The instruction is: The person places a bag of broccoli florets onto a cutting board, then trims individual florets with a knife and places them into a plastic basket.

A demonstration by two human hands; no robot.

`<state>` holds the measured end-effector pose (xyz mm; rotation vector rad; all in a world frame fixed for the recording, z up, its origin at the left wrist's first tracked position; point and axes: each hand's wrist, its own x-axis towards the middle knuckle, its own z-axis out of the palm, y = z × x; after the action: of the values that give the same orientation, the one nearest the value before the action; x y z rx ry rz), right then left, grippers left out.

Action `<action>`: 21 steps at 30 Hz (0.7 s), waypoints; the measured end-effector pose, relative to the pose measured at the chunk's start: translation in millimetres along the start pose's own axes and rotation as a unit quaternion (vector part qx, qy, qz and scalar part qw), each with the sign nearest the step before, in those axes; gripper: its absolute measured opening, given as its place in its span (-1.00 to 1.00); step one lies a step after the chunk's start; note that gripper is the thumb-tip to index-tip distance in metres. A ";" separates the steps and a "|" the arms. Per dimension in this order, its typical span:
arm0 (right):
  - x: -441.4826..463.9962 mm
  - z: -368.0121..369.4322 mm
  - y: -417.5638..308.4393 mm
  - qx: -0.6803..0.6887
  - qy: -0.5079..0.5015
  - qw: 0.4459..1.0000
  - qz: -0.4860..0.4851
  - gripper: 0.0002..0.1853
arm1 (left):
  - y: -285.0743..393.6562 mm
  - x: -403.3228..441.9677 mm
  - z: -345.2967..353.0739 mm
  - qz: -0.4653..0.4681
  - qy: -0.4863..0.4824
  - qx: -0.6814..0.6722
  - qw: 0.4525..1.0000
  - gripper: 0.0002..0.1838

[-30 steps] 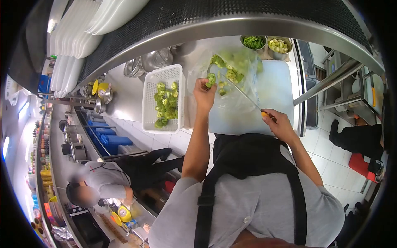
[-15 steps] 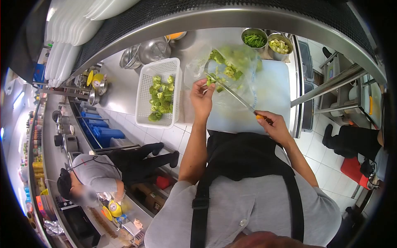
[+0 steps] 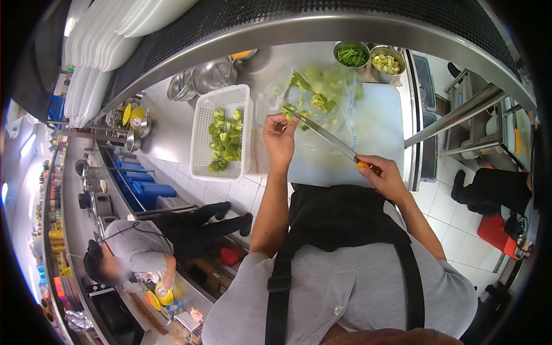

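My left hand (image 3: pixel 280 137) pinches a small green broccoli piece (image 3: pixel 291 112) over the edge of a clear plastic bag (image 3: pixel 276 92). In my right hand (image 3: pixel 380 175) is a long knife (image 3: pixel 328 136) with an orange handle, its blade reaching left so that the tip touches or overlaps the piece. Loose broccoli (image 3: pixel 322 103) lies in and around the bag, which rests on a pale cutting board (image 3: pixel 379 123). Left of my left hand stands a white perforated basket (image 3: pixel 198 138) holding cut broccoli florets (image 3: pixel 224 138).
Behind the board are metal bowls of chopped greens (image 3: pixel 352 56) and pale green cubes (image 3: pixel 386 62). More metal bowls (image 3: pixel 214 72) sit at the back left. A steel shelf (image 3: pixel 322 29) crosses overhead. A co-worker (image 3: pixel 135 244) stands at another counter to the left.
The knife tip has shifted slightly left and down across the broccoli piece. My hands stay almost in place, and the view has tilted a little.
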<state>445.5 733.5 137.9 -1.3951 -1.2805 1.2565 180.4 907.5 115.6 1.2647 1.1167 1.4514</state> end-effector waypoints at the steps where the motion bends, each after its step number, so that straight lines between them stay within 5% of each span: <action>1: 0.6 -0.2 -0.2 -0.001 0.000 1.000 -0.002 -0.64 | 0.4 0.2 0.2 0.001 0.000 0.003 1.000 -0.73; 21: 9.9 6.9 8.4 -0.027 0.024 0.999 -0.013 -0.66 | 12.5 -13.3 12.5 0.001 -0.060 0.010 0.998 -0.75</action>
<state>439.6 742.0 127.5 -1.4339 -1.3052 1.1721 193.3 892.9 126.2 1.3488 1.0522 1.3499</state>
